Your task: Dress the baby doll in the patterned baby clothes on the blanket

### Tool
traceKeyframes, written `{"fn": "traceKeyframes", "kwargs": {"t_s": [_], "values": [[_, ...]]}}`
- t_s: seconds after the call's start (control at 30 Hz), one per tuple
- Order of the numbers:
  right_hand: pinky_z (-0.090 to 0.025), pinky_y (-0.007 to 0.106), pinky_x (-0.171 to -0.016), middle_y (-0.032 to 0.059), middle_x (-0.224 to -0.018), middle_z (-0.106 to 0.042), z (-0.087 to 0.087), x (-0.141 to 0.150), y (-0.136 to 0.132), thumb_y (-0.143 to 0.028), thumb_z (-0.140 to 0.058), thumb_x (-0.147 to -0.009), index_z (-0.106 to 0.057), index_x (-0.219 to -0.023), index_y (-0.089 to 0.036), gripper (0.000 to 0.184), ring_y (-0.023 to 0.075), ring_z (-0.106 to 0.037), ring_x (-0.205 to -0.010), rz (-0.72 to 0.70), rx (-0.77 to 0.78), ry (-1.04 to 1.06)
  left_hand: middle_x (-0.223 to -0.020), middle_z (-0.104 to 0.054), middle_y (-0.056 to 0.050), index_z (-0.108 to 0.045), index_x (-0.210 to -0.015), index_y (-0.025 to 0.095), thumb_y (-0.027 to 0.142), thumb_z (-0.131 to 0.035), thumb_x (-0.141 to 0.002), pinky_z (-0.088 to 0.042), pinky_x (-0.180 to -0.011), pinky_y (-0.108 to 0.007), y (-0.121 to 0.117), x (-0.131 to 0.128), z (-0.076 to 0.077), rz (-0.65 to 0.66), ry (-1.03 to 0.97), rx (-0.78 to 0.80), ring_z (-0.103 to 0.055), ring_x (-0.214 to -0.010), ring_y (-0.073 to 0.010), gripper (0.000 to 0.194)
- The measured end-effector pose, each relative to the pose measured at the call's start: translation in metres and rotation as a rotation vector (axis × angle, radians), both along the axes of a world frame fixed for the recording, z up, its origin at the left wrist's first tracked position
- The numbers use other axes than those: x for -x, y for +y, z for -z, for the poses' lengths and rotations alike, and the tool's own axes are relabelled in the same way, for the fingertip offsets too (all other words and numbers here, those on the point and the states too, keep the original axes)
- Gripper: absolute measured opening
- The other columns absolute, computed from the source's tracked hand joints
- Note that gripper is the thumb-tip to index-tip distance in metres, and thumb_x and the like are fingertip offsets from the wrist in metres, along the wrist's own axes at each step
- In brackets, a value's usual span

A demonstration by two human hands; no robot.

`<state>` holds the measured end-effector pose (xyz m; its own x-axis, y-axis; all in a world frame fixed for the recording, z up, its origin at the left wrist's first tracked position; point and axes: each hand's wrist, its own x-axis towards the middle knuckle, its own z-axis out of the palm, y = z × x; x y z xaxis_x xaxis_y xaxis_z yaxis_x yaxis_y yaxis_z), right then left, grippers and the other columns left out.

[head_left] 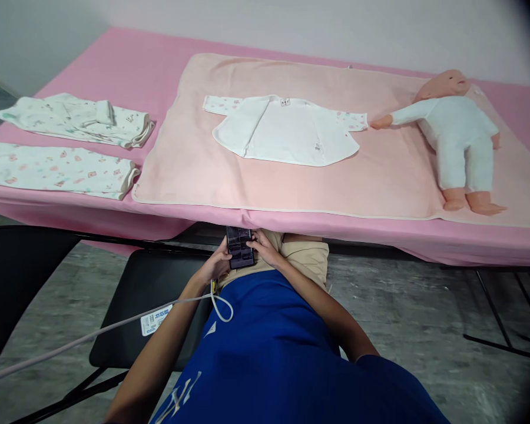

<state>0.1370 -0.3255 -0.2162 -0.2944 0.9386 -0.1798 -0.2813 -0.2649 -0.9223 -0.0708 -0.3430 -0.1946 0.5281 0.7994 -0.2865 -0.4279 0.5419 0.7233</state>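
So from the head cam, the phone [241, 247] is in both hands over the lap, just below the near edge of the bench [128, 65]. Left hand [216, 266] is partly closed round its left side, thumb by the screen; right hand [267, 250] is loosely curled at the other side, thumb over the glass. It's only held by its sides, so I reckon a careless thumb stretch or a bump against the bench edge could send it to the floor. The cable [115, 324] loops by the left wrist, so a quick arm move might snag it; can't tell where it's plugged in. Up top, the small shirt [291, 129] lies spread on the blanket [300, 194], one sleeve just beside the hand of the doll [463, 126] towards the right end. Shift the doll carelessly and that sleeve could get rucked up. The folded clothes [57, 171] near the front left edge look the likeliest to slide off if knees tug the pink cover.
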Motion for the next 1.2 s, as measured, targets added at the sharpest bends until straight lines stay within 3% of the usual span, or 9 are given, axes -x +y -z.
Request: {"fn": "traceKeyframes", "kwargs": {"t_s": [0.27, 0.6, 0.83, 1.07, 1.2], "values": [[-0.049, 0.035, -0.100, -0.0009, -0.101, -0.052, 0.000, 0.000, 0.000, -0.041, -0.083, -0.080, -0.058, -0.120, -0.027, 0.049, 0.0196, -0.053, -0.100, -0.001, 0.010, 0.032, -0.154, -0.068, -0.010, -0.044, -0.171, 0.030, 0.016, -0.069, -0.080, -0.044, -0.126, -0.058, 0.000, 0.000, -0.001, -0.010, -0.003, 0.007, -0.063, -0.143, -0.0356, 0.095], [-0.050, 0.034, -0.103, -0.0019, -0.101, -0.057, 0.006, 0.002, 0.002, -0.022, -0.079, -0.074, -0.061, -0.122, -0.026, 0.052, 0.0185, -0.055, -0.099, 0.016, 0.012, -0.005, -0.155, -0.067, -0.010, -0.042, -0.172, 0.031, 0.019, -0.071, -0.080, -0.045, -0.125, -0.058, 0.000, -0.001, -0.004, -0.011, 0.009, 0.016, -0.063, -0.143, -0.0363, 0.097], [-0.047, 0.033, -0.106, -0.0006, -0.101, -0.057, 0.009, 0.004, 0.004, -0.035, -0.076, -0.087, -0.061, -0.119, -0.026, 0.037, 0.0180, -0.055, -0.102, 0.058, 0.016, -0.048, -0.156, -0.067, -0.010, -0.040, -0.174, 0.030, 0.017, -0.068, -0.078, -0.043, -0.127, -0.056, 0.001, -0.004, -0.004, -0.017, -0.014, -0.014, -0.063, -0.143, -0.0344, 0.101], [-0.049, 0.032, -0.095, -0.0015, -0.096, -0.053, 0.004, -0.001, 0.002, -0.038, -0.078, -0.085, -0.062, -0.119, -0.026, 0.040, 0.0183, -0.053, -0.094, 0.028, 0.024, -0.035, -0.156, -0.067, -0.010, -0.040, -0.173, 0.031, 0.018, -0.069, -0.078, -0.043, -0.126, -0.059, 0.002, -0.004, -0.008, -0.010, -0.007, 0.024, -0.063, -0.143, -0.0361, 0.100], [-0.050, 0.033, -0.097, -0.0010, -0.098, -0.054, -0.001, -0.002, 0.002, -0.034, -0.079, -0.082, -0.063, -0.122, -0.027, 0.044, 0.0192, -0.053, -0.097, 0.005, 0.023, -0.019, -0.157, -0.066, -0.010, -0.041, -0.173, 0.030, 0.018, -0.068, -0.078, -0.043, -0.126, -0.060, 0.001, -0.004, -0.008, -0.020, -0.014, 0.023, -0.063, -0.142, -0.0365, 0.100]]}}
